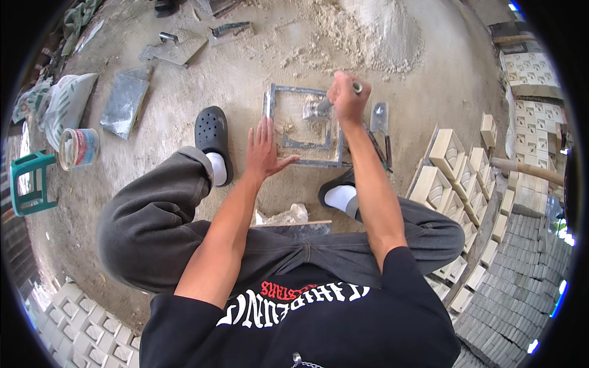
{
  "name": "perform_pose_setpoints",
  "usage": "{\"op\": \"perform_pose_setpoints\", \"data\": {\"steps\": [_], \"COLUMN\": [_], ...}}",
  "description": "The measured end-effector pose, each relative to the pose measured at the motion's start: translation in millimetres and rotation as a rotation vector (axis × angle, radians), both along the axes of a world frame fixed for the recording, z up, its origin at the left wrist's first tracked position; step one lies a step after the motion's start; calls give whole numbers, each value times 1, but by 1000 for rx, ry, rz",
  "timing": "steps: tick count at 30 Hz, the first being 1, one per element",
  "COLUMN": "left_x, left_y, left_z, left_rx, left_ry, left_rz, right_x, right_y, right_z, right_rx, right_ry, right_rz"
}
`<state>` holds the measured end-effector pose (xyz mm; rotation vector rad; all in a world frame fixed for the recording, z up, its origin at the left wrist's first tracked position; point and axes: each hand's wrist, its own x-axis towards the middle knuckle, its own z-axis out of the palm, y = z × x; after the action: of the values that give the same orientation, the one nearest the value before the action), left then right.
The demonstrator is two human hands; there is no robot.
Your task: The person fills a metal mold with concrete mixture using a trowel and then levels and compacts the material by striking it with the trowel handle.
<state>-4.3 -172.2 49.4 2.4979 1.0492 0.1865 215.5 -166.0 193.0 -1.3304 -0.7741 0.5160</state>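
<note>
A rectangular grey metal mold frame point(310, 162) lies on the ground between my feet, with sandy mix point(293, 130) inside it. My left hand point(264, 149) rests flat against the frame's left side near its near corner, fingers stretched out and thumb spread along the near edge. Over the right part of the frame, my right hand point(348, 101) is wrapped round the handle of a trowel. The trowel's grey metal blade point(313, 109) is down at the mix inside the frame. My right hand hides part of the frame's far right corner.
Pale powder point(389, 34) is heaped beyond the frame. A float point(178, 48), a grey slab point(126, 103), a bucket point(78, 149) and a green stool point(32, 183) stand or lie to the left. Molded cream blocks point(448, 150) are stacked at right; a small metal plate point(379, 116) lies nearby.
</note>
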Motion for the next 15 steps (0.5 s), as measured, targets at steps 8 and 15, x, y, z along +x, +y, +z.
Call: {"op": "perform_pose_setpoints", "data": {"steps": [8, 15], "left_x": [5, 9], "left_y": [16, 20], "left_z": [27, 23], "left_rx": [-183, -344], "left_ry": [315, 539], "left_rz": [-89, -50], "right_x": [4, 4], "right_y": [-7, 4], "right_z": [2, 33], "right_rx": [103, -3], "right_ry": [29, 47], "right_rz": [58, 229]}}
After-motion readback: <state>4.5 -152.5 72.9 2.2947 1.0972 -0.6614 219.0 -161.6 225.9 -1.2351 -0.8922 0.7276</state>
